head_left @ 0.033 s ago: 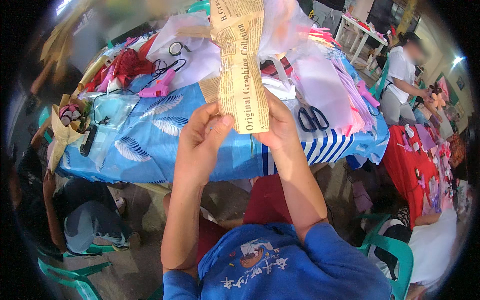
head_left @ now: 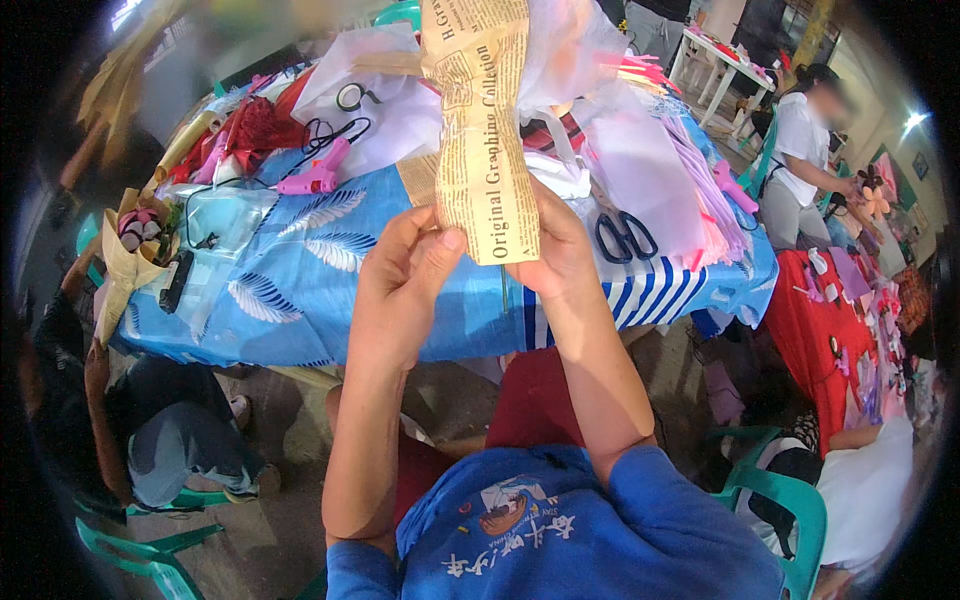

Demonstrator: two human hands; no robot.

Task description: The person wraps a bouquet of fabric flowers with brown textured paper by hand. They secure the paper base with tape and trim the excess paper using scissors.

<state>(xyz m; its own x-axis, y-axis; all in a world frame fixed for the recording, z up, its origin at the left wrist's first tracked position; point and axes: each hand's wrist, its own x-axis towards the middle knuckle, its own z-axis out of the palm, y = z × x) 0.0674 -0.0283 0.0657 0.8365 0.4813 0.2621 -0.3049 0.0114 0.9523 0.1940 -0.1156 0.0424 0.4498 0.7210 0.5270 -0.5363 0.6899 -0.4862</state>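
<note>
Head view: tan printed paper (head_left: 490, 150) stands raised between both hands, above the near edge of the blue-patterned tabletop (head_left: 330, 285). Bold dark lettering runs lengthwise up it, amid columns of finer newspaper-style print. The left hand (head_left: 412, 265) has its grip pinched on the left edge, thumb in front; the right hand (head_left: 558, 250) grips the right edge, fingertips partly hidden behind. White characters and smaller lettering surround a picture on the blue shirt (head_left: 600, 540).
</note>
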